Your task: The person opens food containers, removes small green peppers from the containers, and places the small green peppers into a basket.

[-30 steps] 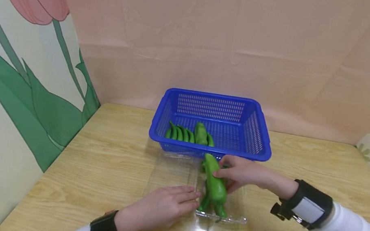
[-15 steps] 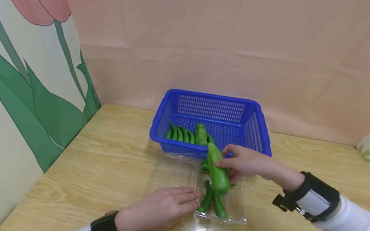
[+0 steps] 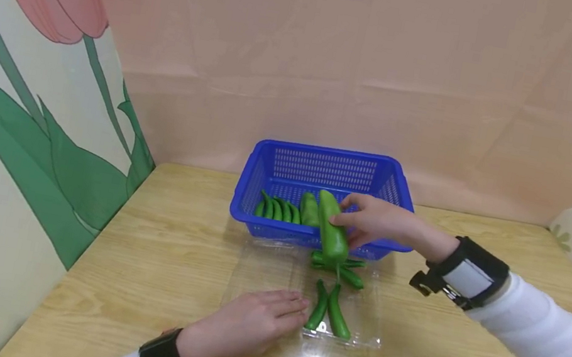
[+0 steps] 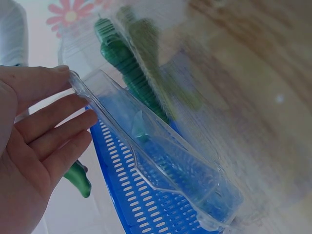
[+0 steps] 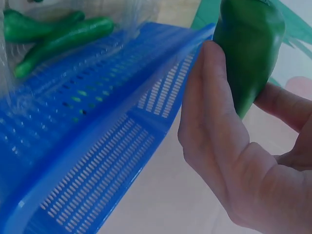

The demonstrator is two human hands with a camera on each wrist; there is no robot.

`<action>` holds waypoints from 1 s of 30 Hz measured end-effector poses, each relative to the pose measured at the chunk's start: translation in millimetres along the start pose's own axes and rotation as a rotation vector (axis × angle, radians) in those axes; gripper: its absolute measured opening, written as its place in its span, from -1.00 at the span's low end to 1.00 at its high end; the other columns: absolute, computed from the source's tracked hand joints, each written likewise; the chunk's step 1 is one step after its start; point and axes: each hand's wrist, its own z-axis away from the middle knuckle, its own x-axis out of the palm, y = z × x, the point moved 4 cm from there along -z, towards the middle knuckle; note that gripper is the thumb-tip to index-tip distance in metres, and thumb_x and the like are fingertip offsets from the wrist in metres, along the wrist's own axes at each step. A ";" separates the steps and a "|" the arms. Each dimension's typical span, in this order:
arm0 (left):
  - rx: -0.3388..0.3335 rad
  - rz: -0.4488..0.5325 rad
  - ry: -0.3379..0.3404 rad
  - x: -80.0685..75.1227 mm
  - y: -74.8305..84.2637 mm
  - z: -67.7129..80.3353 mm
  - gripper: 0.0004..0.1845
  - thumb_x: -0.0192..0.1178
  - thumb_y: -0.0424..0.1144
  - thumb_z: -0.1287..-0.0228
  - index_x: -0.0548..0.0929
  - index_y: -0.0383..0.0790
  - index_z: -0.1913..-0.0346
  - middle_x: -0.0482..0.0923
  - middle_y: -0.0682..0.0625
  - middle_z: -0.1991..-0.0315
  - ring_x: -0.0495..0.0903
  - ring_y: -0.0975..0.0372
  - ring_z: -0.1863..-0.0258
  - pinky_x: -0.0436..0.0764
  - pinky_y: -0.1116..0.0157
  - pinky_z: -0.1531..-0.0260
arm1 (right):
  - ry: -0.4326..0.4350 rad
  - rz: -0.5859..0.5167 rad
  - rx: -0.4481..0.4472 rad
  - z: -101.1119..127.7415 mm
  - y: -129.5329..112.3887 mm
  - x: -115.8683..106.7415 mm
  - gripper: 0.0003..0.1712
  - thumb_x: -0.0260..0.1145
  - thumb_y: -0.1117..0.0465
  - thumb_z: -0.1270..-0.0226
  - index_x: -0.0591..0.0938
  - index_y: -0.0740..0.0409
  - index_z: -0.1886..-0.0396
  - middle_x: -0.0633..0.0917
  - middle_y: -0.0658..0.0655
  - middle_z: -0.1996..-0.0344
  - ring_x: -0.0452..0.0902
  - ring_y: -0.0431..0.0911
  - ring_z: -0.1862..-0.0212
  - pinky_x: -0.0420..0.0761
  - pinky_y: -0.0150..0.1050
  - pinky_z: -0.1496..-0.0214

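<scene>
My right hand (image 3: pixel 371 219) holds a large green pepper (image 3: pixel 332 234), thumb on one side and fingers on the other, over the front rim of the blue basket (image 3: pixel 336 155). Its stem points down toward the clear plastic box (image 3: pixel 270 265), which lies with its lid folded out to the left. Two slim green chillies (image 3: pixel 338 315) lie at the box's front, and several more green chillies (image 3: pixel 351 277) at its back. At the middle fold, my left hand (image 3: pixel 255 320) pinches the box's rim (image 4: pixel 112 124), its thumb and fingertips right at the edge.
Inside the basket, several slim green chillies (image 3: pixel 278 209) lie in a row beside a thicker green pepper (image 3: pixel 309 209). The basket stands just behind the box on a wooden table (image 3: pixel 184 237). A pink cloth (image 3: pixel 281 75) hangs behind the table, and a tulip-print cloth (image 3: pixel 8 155) at the left.
My right hand has lifted the large green pepper up from the box and away toward the basket, uncovering the chillies in the box. The left hand has stayed in place.
</scene>
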 end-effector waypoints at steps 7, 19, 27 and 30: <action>-0.012 0.013 -0.021 1.4 -1.1 1.6 -0.63 0.15 -0.27 -0.25 0.58 -0.10 -0.14 0.53 -0.03 -0.19 0.49 0.18 -0.22 0.41 0.32 -0.31 | 0.045 0.014 0.000 -14.5 -6.5 -12.8 -0.38 0.14 0.13 -0.40 0.18 0.41 -0.27 0.46 0.50 -0.12 0.69 0.10 0.14 0.68 -0.04 -0.02; -0.017 0.013 -0.034 1.2 -1.0 1.6 -0.63 0.14 -0.26 -0.27 0.57 -0.09 -0.15 0.52 -0.03 -0.21 0.48 0.18 -0.23 0.41 0.32 -0.30 | 0.110 0.083 0.031 -36.7 -14.9 -35.1 -0.36 0.13 0.15 -0.42 0.16 0.41 -0.32 0.40 0.51 -0.16 0.64 0.18 0.04 0.74 -0.15 0.10; -0.021 0.020 -0.026 0.7 -0.5 1.1 -0.64 0.13 -0.27 -0.28 0.57 -0.09 -0.14 0.52 -0.03 -0.20 0.48 0.18 -0.23 0.43 0.32 -0.29 | 0.154 0.120 0.049 -54.0 -15.6 -51.2 -0.33 0.08 0.17 -0.45 0.10 0.44 -0.37 0.39 0.53 -0.17 0.58 0.25 -0.05 0.74 -0.16 0.11; -0.021 0.014 -0.025 0.5 -0.1 1.2 -0.64 0.13 -0.27 -0.28 0.57 -0.09 -0.14 0.52 -0.03 -0.20 0.48 0.18 -0.22 0.43 0.33 -0.29 | 0.172 0.126 0.058 -59.3 -14.2 -55.4 -0.33 0.08 0.17 -0.45 0.11 0.44 -0.37 0.40 0.53 -0.17 0.56 0.26 -0.06 0.74 -0.17 0.13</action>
